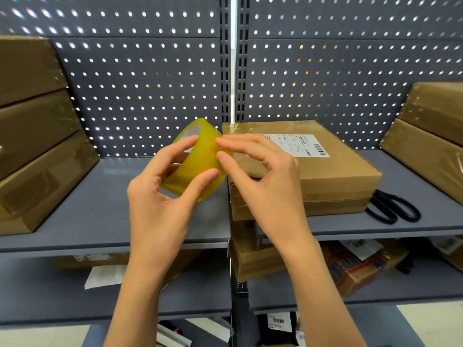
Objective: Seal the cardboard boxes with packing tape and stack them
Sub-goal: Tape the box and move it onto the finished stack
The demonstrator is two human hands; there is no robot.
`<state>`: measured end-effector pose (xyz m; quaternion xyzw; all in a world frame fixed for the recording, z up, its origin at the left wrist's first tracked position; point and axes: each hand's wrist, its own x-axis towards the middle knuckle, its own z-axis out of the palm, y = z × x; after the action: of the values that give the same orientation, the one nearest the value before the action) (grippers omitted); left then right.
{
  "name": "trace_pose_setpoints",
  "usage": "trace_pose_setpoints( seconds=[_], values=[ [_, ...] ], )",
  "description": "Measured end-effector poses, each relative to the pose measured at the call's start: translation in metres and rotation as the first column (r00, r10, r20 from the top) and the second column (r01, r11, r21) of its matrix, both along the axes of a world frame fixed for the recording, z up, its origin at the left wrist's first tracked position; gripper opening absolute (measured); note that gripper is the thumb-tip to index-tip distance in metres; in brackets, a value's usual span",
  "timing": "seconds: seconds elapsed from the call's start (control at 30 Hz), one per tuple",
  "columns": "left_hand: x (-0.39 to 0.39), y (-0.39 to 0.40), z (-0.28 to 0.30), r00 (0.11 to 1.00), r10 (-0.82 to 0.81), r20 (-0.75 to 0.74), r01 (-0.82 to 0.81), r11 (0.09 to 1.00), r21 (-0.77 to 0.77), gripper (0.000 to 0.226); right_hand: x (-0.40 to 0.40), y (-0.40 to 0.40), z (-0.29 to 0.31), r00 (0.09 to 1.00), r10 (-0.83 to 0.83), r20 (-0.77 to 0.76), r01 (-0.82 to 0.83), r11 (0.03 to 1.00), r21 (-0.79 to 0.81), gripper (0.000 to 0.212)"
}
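A yellow roll of packing tape (200, 159) is held in the air in front of the shelf. My left hand (162, 194) grips it, thumb on its near side and fingers through the core. My right hand (258, 171) pinches the roll's outer surface at its right edge with thumb and forefinger. Just behind my right hand lies a flat cardboard box (333, 169) with a white shipping label (298, 145) on top and clear tape across its far left corner. It rests on the grey shelf (100, 209).
Black scissors (390, 209) lie right of the box. Three taped boxes are stacked at the left (37, 146), two more lean at the far right (431, 136). A perforated grey back panel (150, 83) closes the shelf. Lower shelves hold more parcels (255, 256).
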<state>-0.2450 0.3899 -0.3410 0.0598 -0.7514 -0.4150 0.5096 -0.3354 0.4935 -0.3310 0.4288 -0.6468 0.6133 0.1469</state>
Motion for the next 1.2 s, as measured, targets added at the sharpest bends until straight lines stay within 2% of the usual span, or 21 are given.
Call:
trace_pose_setpoints(
  seconds=[0.4,0.57,0.7,0.83,0.93,1.1,1.2],
  values=[
    [0.003,0.007,0.0,0.998,0.005,0.055,-0.002,0.998,-0.064,0.042,-0.012,0.011,0.005,0.987,0.098,0.124,-0.101,0.995,0.018,0.02],
    [-0.002,0.008,-0.005,0.996,0.073,0.054,-0.068,0.995,-0.077,0.04,0.002,0.004,0.004,0.992,-0.116,-0.056,0.119,0.99,0.069,0.02],
    [-0.004,0.0,-0.008,0.974,0.227,0.03,-0.224,0.972,-0.075,0.04,0.028,-0.007,-0.001,0.975,-0.121,-0.186,0.144,0.983,0.111,0.024],
    [0.007,-0.004,-0.004,0.982,0.182,0.043,-0.179,0.981,-0.07,0.04,0.024,-0.009,0.004,0.997,-0.002,-0.079,0.012,0.993,0.119,0.018],
    [0.011,-0.002,-0.003,0.989,0.141,0.046,-0.139,0.99,-0.032,0.037,0.018,-0.007,0.011,0.999,0.028,-0.029,-0.025,0.993,0.115,0.019],
    [0.012,0.003,-0.005,0.992,0.113,0.064,-0.115,0.993,0.022,0.038,0.013,-0.01,0.013,1.0,0.016,0.006,-0.017,0.995,0.099,0.04],
    [0.013,0.003,-0.006,0.991,0.103,0.087,-0.106,0.994,0.024,0.038,0.011,-0.011,0.012,0.999,-0.009,-0.031,0.014,0.989,0.149,0.02]
  ],
)
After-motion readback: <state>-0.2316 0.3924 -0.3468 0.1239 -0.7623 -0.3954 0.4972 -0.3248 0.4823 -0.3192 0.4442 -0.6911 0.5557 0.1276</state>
